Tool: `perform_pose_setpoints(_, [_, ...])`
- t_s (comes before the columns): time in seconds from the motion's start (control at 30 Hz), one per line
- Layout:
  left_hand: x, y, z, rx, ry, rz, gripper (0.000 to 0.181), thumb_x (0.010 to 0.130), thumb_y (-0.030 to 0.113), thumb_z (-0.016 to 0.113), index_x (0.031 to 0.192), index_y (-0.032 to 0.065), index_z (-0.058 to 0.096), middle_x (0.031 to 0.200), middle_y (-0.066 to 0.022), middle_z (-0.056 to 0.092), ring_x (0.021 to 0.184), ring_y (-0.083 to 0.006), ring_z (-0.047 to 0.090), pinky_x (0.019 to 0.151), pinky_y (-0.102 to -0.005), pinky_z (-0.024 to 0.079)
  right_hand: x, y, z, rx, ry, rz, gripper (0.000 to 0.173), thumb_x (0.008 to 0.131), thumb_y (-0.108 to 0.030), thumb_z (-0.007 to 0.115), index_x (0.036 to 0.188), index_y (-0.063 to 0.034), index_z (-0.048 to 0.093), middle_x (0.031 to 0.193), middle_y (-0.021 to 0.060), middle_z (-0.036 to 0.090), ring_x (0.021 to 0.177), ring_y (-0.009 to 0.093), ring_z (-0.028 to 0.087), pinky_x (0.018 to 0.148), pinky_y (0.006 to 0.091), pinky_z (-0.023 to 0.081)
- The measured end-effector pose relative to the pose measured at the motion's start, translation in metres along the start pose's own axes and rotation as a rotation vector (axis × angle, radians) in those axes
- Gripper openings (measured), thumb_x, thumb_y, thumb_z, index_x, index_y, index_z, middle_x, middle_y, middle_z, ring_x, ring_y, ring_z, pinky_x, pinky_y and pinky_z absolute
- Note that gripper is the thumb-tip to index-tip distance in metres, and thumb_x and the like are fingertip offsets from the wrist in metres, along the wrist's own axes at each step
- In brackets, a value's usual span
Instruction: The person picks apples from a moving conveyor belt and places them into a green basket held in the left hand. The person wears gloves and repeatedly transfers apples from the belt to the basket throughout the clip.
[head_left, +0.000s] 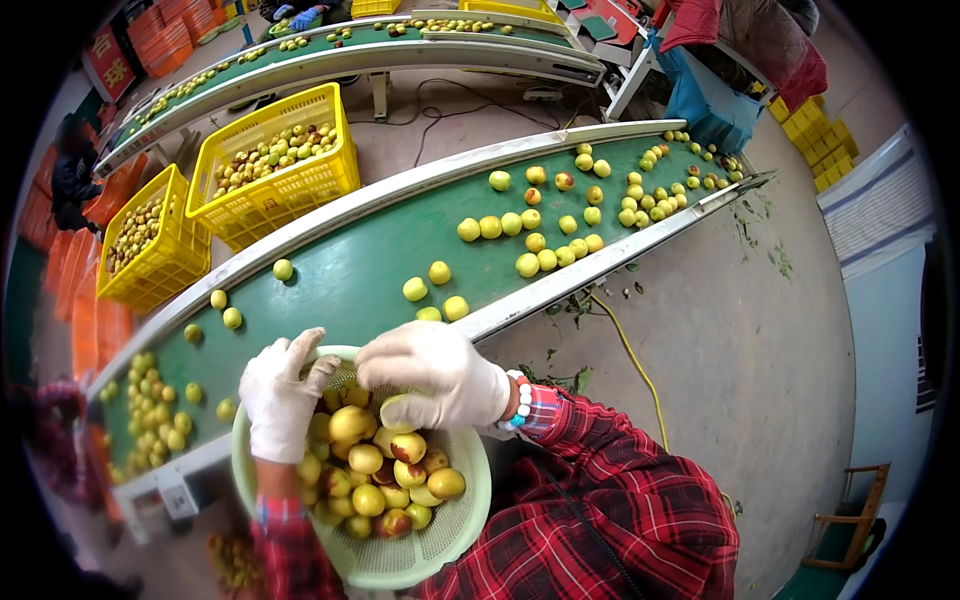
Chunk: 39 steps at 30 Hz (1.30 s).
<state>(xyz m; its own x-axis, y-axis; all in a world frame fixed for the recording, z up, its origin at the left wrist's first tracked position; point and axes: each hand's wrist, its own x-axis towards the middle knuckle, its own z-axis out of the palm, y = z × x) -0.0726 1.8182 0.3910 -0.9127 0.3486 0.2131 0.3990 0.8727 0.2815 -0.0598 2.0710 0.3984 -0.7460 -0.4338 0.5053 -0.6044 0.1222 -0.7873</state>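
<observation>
A pale green plastic basket (474, 480) of yellow-green and red-brown jujubes (367, 499) rests at the near edge of a green conveyor belt (341, 262). My left hand (283, 394), in a white glove, is over the basket's upper left part, thumb and fingers apart; whether it holds a fruit is not clear. My right hand (435, 379), also gloved, curls over the upper right part, with a green jujube (401, 412) partly showing at its thumb and fingers. Loose jujubes (511, 223) lie on the belt beyond, and a cluster (150, 412) sits at the left.
Past the belt stand two yellow crates (274, 184) (154, 240) of jujubes. A second conveyor (337, 60) runs behind, with a gloved worker at its far side. A person sits at the far left. A yellow cable (634, 360) and leaves lie on the floor at right.
</observation>
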Motion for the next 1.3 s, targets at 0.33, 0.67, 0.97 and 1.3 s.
perform_pose_setpoints(0.33, [0.009, 0.022, 0.003, -0.015, -0.035, -0.046, 0.034, 0.082, 0.024, 0.082, 0.114, 0.0176, 0.075, 0.09, -0.0032, 0.069, 0.084, -0.0268, 0.067, 0.077, -0.0402, 0.053, -0.053, 0.215, -0.13, -0.624, 0.628, 0.687, 0.03, 0.094, -0.01, 0.071, 0.123, -0.0036, 0.072, 0.122, 0.0125, 0.072, 0.103, 0.023, 0.071, 0.091, 0.0349, 0.057])
perform_pose_setpoints(0.67, [0.022, 0.038, 0.01, 0.001, -0.051, -0.068, 0.034, 0.08, 0.024, 0.081, 0.113, 0.0177, 0.074, 0.088, -0.0043, 0.067, 0.083, -0.0281, 0.066, 0.076, -0.0407, 0.053, -0.035, 0.325, -0.199, -1.287, -0.014, 0.945, 0.022, 0.089, -0.018, 0.069, 0.107, -0.0149, 0.082, 0.123, 0.0119, 0.07, 0.119, 0.032, 0.065, 0.102, 0.0443, 0.055])
perform_pose_setpoints(0.97, [0.029, 0.053, 0.02, 0.002, 0.019, -0.038, 0.039, 0.077, 0.031, 0.085, 0.112, 0.0186, 0.075, 0.081, -0.0042, 0.064, 0.078, -0.0265, 0.064, 0.072, -0.0413, 0.051, -0.061, 0.272, -0.194, -0.983, 0.29, 0.994, 0.01, 0.086, -0.018, 0.073, 0.095, -0.0135, 0.076, 0.111, 0.0146, 0.069, 0.105, 0.035, 0.07, 0.091, 0.0448, 0.058])
perform_pose_setpoints(1.3, [0.042, 0.074, 0.023, -0.039, 0.022, -0.031, 0.039, 0.078, 0.035, 0.085, 0.113, 0.0193, 0.076, 0.08, -0.0037, 0.063, 0.077, -0.0259, 0.063, 0.072, -0.041, 0.051, -0.061, 0.263, -0.264, -0.981, 0.027, 1.171, 0.044, 0.092, -0.014, 0.062, 0.135, -0.0187, 0.067, 0.122, 0.0175, 0.073, 0.114, 0.038, 0.07, 0.094, 0.0481, 0.058])
